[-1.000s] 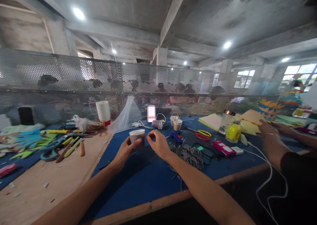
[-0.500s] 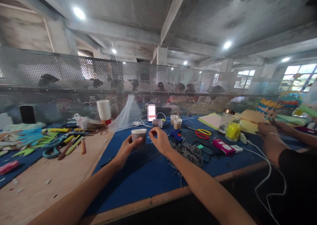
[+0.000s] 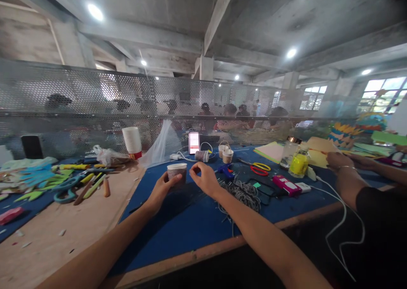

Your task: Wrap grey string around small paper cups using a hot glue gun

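Observation:
A small paper cup [image 3: 177,173] with a white rim and a greyish wrapped side is held upright in my left hand [image 3: 163,190], thumb across its front. Just right of the cup, my right hand [image 3: 205,179] has its thumb and forefinger pinched together; whatever they may hold is too small to make out. A tangle of grey cord [image 3: 243,195] lies beside my right forearm. Behind my hands another wrapped cup [image 3: 202,156] lies on its side before a lit phone [image 3: 193,143].
Blue glue gun [image 3: 226,170], red and yellow scissors [image 3: 260,169], pink box [image 3: 286,185] and yellow bottle [image 3: 298,162] stand or lie to the right. Another person's hands [image 3: 341,162] are at far right. Teal scissors [image 3: 65,190] and a cup stack [image 3: 132,141] are left.
The view has shifted slightly. My right hand has moved a little closer to the cup, which stays in my left hand. The other person's hand has moved slightly left.

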Demonstrator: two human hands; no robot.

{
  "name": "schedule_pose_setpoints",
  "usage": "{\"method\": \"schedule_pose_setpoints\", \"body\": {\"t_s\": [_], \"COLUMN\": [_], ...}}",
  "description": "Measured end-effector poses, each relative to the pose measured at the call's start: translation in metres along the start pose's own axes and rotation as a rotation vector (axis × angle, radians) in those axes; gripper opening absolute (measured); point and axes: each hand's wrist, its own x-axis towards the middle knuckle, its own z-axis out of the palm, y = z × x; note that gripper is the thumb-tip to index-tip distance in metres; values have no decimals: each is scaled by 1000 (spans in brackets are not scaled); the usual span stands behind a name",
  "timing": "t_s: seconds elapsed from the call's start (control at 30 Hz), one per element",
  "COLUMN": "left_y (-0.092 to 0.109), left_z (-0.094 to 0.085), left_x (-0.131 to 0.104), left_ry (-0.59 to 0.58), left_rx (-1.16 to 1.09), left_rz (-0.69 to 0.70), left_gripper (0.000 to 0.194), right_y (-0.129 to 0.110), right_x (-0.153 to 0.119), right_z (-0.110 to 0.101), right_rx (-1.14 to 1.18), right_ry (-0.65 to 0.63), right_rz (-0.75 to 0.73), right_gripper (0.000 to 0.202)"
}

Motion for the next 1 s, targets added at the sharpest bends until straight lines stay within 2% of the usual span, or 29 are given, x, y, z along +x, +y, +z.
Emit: {"method": "schedule_pose_setpoints", "body": {"t_s": [0.2,0.33,0.43,0.57,0.67,0.77,1.0], "left_y": [-2,-4,-5,-5,-4,-6,-13], "left_z": [-1,-4,-5,-4,-4,-4,-6], "left_x": [3,6,7,7,6,6,11], "left_ry": [41,44,51,55,54,36,28], "left_rx": [13,40,50,90,93,88,51], "left_rz": [-3,8,24,48,68,63,60], "left_gripper": [72,71,70,68,70,71,73], "right_y": [-5,-4,11,44,64,75,72], "right_x": [-3,6,14,11,4,0,-1], "right_z": [-4,-29,-59,-87,-88,-80,-76], "right_rx": [-111,-293,-580,-876,-909,-924,-930], "right_ry": [-180,-191,-213,-316,-367,-376,-328], "right_rz": [-14,36,203,500,579,588,575], "right_gripper": [10,17,24,54,56,49,35]}}
